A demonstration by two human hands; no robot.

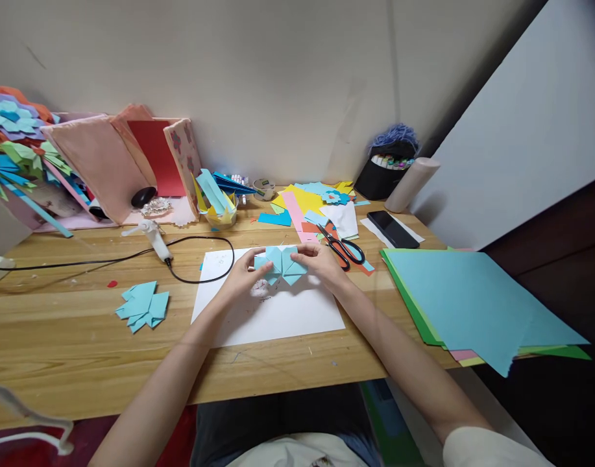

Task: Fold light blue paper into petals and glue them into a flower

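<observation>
Both my hands hold a folded light-blue paper piece (280, 263) just above a white sheet (278, 311) on the wooden desk. My left hand (241, 277) pinches its left side with fingers closed. The fingers of my right hand (321, 263) grip the right side from above. The piece has pointed flaps fanning downward. A finished stack of similar blue folded pieces (144, 306) lies on the desk to the left, apart from my hands.
Black scissors (343, 248) lie right of my hands beside coloured paper scraps (307, 204). A glue gun (154, 237) with a black cord sits at left. A phone (392, 228), marker case (387, 168) and a stack of coloured sheets (467, 301) are on the right. Paper flowers (15, 139) stand far left.
</observation>
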